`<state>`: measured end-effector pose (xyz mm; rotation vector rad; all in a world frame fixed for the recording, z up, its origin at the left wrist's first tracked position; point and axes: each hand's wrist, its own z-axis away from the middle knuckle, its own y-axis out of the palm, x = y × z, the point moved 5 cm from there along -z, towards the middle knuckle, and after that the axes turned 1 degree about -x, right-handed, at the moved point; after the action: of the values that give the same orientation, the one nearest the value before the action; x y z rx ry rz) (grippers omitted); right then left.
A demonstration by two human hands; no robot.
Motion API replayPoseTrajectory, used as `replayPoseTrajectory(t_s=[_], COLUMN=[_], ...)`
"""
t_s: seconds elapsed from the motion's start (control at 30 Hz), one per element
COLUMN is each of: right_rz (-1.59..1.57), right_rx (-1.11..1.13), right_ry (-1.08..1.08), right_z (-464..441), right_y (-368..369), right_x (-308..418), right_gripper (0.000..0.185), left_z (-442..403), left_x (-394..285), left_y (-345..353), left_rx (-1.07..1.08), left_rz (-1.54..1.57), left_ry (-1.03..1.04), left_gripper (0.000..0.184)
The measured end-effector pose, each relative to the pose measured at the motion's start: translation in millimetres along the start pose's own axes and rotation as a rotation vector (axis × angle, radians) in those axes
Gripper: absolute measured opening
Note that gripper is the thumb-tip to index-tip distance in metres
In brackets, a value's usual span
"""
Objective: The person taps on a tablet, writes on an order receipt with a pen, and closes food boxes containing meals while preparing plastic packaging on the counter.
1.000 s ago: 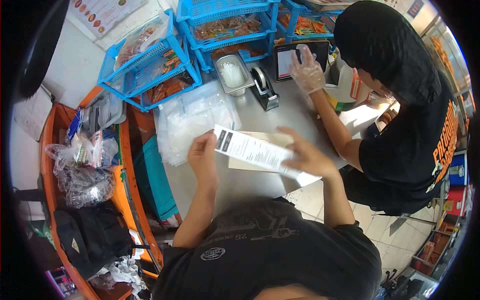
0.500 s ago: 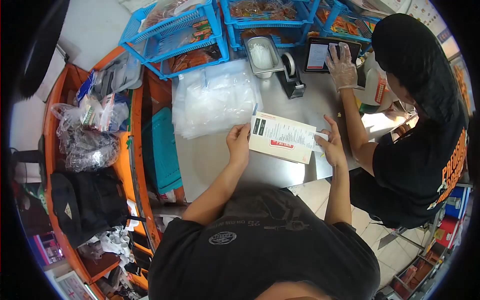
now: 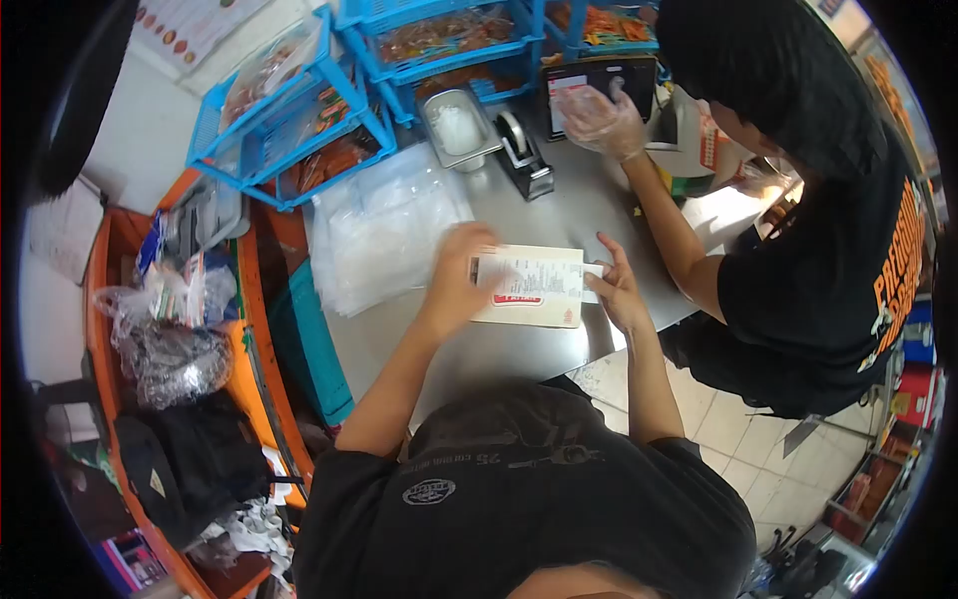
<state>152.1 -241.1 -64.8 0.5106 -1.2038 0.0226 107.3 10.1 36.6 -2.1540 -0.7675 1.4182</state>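
Observation:
A flat cream paper packet (image 3: pixel 544 316) with a red logo is held level above the steel table. Across its upper face lies a white printed receipt (image 3: pixel 544 275), partly covering the logo. My right hand (image 3: pixel 619 292) pinches the receipt's right end between thumb and fingers, at the packet's right edge, with the index finger raised. Over the packet's left end is my left hand (image 3: pixel 461 275), smeared by motion. Its fingers reach across the receipt's left part, and their grip is not clear.
Clear plastic bags (image 3: pixel 384 235) lie left of my hands. Beyond are a tape dispenser (image 3: pixel 524 160), a metal container (image 3: pixel 459 125) and blue baskets (image 3: pixel 289 130). On the right, a co-worker's gloved hand (image 3: pixel 604 120) is before a tablet (image 3: pixel 569 90). An orange shelf (image 3: pixel 254 364) flanks the left.
My left hand has moved from the packet's left edge over its upper face. The packet has turned to lie straighter. The co-worker's gloved hand has turned and drawn back from the tablet's screen.

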Motion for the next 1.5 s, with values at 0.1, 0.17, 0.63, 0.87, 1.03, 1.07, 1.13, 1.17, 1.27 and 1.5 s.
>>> replayPoseTrajectory(t_s=[0.1, 0.17, 0.63, 0.87, 1.03, 1.07, 1.13, 1.17, 1.27, 1.5], right_rz=[-0.011, 0.028, -0.012, 0.221, 0.358, 0.331, 0.593, 0.366, -0.244, -0.589], right_rx=[-0.008, -0.018, 0.294, 0.494, 0.351, 0.318, 0.237, 0.217, 0.223, 0.256], right_ry=[-0.013, -0.033, -0.022, -0.091, -0.001, -0.016, -0.095, -0.075, 0.142, 0.498], right_z=[0.8, 1.2, 46.4, 37.1, 41.8, 42.9, 40.1, 40.6, 51.9, 72.4], right_y=[-1.1, -1.9, 30.6, 73.7, 77.3, 79.2, 71.8, 74.4, 107.5, 127.4], right_x=[-4.7, -6.5, 72.4, 77.2, 77.1, 73.9, 55.9, 40.9, 19.6, -18.4], right_gripper=[0.077, 0.075, 0.031, 0.022, 0.029, 0.031, 0.035, 0.037, 0.063, 0.053], left_z=[-11.2, -13.4, -42.6, -34.3, -25.5, -24.0, -23.0, -23.9, -24.5, -28.1], left_x=[-69.9, -66.4, -120.9, -137.4, -144.5, -144.4, -146.6, -150.1, -151.8, -138.8], left_y=[46.2, 68.9, -6.4, -21.7, -25.8, -26.2, -28.9, -32.3, -28.1, -10.6], left_rx=[0.502, 0.606, 0.679, 0.685, 0.616, 0.605, 0.552, 0.513, 0.44, 0.389], left_rz=[-0.199, -0.384, -0.238, -0.294, -0.35, -0.356, -0.332, -0.304, -0.263, -0.12], left_ry=[0.332, 0.356, 0.324, 0.328, 0.357, 0.343, 0.311, 0.295, 0.275, 0.239], left_gripper=[0.074, 0.081, 0.085, 0.087, 0.082, 0.081, 0.08, 0.08, 0.081, 0.08])
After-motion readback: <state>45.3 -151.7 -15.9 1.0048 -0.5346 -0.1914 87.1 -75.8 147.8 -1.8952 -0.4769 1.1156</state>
